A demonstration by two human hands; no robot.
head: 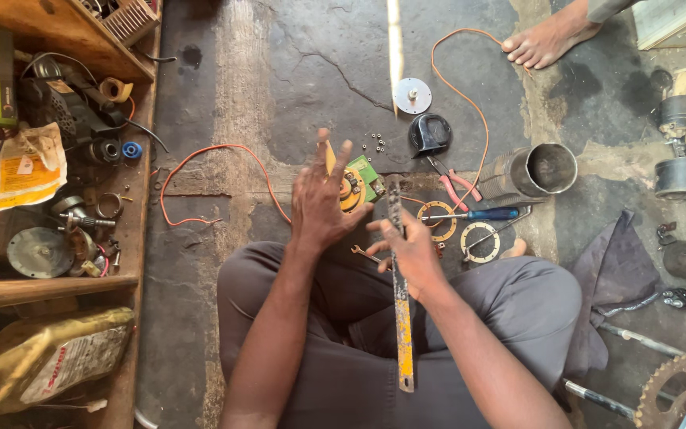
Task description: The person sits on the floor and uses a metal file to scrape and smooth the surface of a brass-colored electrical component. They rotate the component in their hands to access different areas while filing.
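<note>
I sit cross-legged on a cracked concrete floor in grey trousers. My left hand (321, 199) is raised with fingers spread and holds a small green and orange electrical part (359, 183) against its palm side. My right hand (410, 250) grips a long, worn yellow metal strip (401, 318) that runs from near the part down over my lap. A small wrench (365, 255) lies just under my hands.
Pliers (454, 181), a blue-handled screwdriver (478, 214), ring gaskets (479, 241), a black cap (429, 133), a metal disc (412, 95), small nuts and an orange wire (200, 159) litter the floor. A metal cylinder (537, 171) lies right. Another person's bare foot (545, 40) is top right. Cluttered wooden shelves (49, 151) stand left.
</note>
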